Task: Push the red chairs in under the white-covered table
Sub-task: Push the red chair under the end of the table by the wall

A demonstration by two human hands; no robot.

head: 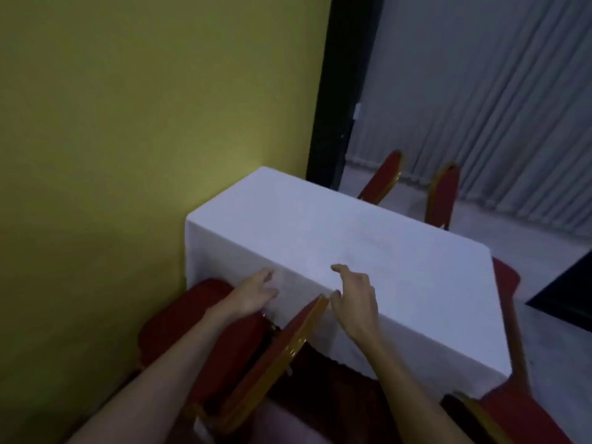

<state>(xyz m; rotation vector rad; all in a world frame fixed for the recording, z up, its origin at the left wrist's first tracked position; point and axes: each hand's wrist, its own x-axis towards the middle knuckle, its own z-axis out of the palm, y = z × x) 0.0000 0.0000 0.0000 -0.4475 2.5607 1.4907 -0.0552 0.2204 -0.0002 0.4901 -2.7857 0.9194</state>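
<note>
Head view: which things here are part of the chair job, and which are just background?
Part of the job:
near chair
chair at the lower right
two far chairs
table
left hand
right hand

Background:
yellow wall
grey curtain
dark post

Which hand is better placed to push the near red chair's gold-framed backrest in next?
Probably the right hand: its fingertips sit beside the gold-framed backrest's top corner. The left hand rests over the red seat cushion.
</note>
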